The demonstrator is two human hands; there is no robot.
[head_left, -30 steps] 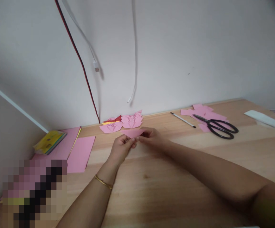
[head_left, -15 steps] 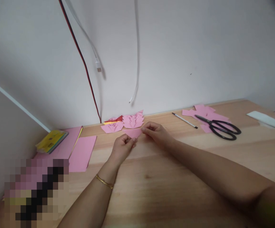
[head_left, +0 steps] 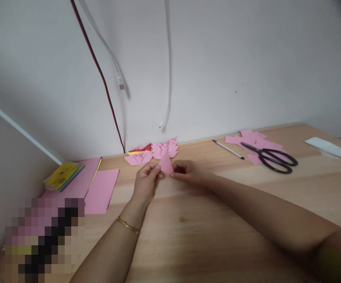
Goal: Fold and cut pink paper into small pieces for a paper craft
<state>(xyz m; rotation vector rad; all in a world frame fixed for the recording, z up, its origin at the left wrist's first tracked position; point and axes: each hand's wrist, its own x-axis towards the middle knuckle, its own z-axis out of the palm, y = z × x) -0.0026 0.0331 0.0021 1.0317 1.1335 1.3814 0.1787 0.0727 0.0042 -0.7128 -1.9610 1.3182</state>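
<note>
Clock centred on the held paper, 12 toward the wall. Around 9: yellow packet on a large pink sheet, thin yellow stick along that sheet's edge, then a smaller pink sheet between 8 and 9. Left hand at 8, fingers narrow, pinching the left side of the small pink triangle. Pleated pink folds from 10 to 12, near the wall. Triangle sits between the hands, tip toward 12; can't tell if it touches the surface. Right hand at 4: thumb at the lower right corner, fingers curled, looks pinched too. White pen toward 3, well apart. Scissors at 3, over pink scraps. White strip farthest right, also 3.

Step, judged: two-handed positioning or folding of the triangle. Next move calls for light pinches and matched edges; thin paper likely creases off-line easily.
</note>
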